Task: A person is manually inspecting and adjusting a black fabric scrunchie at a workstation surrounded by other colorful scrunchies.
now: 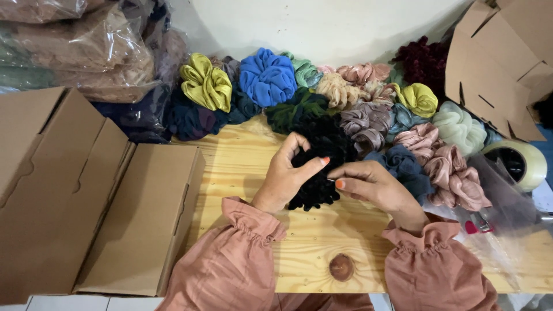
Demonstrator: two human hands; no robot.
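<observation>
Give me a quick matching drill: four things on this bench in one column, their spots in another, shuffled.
1. black scrunchie
2. blue scrunchie
3. tape roll
4. cardboard boxes

a. far right edge of the table
b. left side, closed
c. between both hands
d. back of the pile, near the wall

Pairs: 1-c, 2-d, 3-a, 4-b. The left hand and right hand both grip the black scrunchie.

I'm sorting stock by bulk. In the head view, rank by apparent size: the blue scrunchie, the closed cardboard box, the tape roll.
1. Cardboard box, though it lies nearer the camera.
2. Blue scrunchie.
3. Tape roll, partly hidden; close to the scrunchie.
</observation>
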